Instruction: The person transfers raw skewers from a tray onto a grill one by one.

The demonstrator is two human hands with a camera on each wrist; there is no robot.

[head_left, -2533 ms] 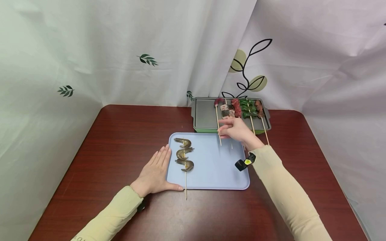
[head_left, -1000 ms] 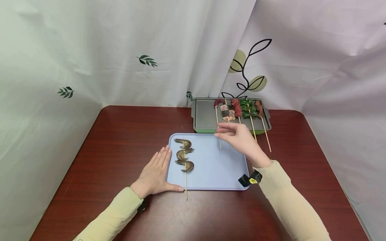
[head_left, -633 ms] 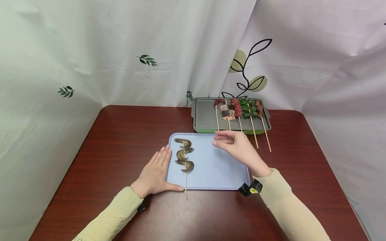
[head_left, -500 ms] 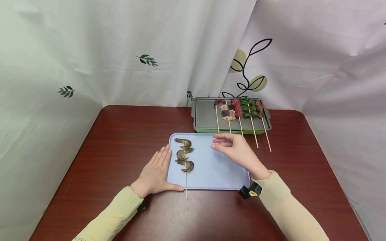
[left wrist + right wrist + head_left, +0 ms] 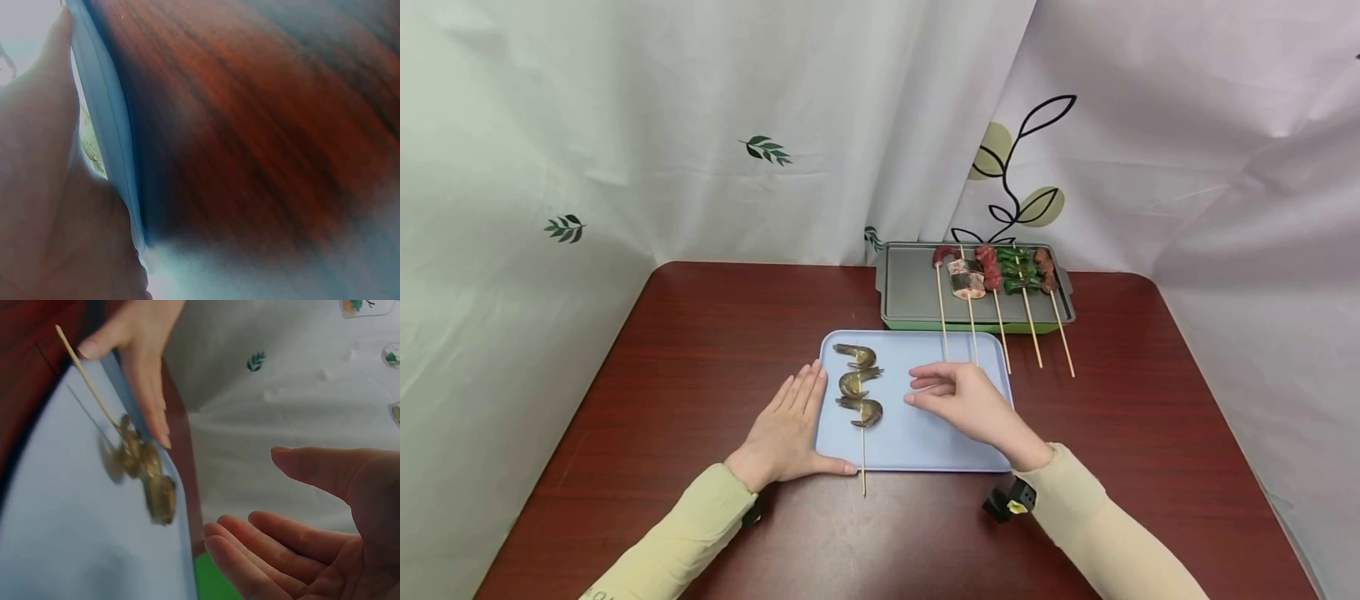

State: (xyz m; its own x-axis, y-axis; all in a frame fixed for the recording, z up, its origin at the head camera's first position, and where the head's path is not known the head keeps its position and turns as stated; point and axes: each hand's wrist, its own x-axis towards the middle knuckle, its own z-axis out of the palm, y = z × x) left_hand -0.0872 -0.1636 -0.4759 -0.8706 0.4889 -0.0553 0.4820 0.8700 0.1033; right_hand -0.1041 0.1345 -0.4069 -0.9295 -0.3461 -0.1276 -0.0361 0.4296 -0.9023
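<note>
My left hand [image 5: 786, 433] lies flat with straight fingers along the left edge of a light blue tray [image 5: 917, 454], its thumb at the near edge. Inside that edge lies a shrimp skewer [image 5: 863, 412], its bare stick end poking past the tray's front. Over the tray's middle hovers my right hand [image 5: 966, 404], holding nothing; in the right wrist view, its fingers [image 5: 275, 550] and thumb stand apart. Behind it, a skewer with a curled dark red piece [image 5: 944, 255] rests on the grey grill pan [image 5: 910, 287], its stick reaching over the tray.
To the right on the pan lie a fish skewer [image 5: 966, 281], a red meat skewer [image 5: 988, 268], a green pepper skewer [image 5: 1017, 271] and a brown meat skewer [image 5: 1045, 272]. Their sticks jut over the front rim. A white curtain [image 5: 700, 183] hangs behind the brown table [image 5: 715, 317].
My right hand has let go of the dark red skewer's stick, which now rests on the pan. It has drawn back toward me and leftward over the tray. The left hand stays put.
</note>
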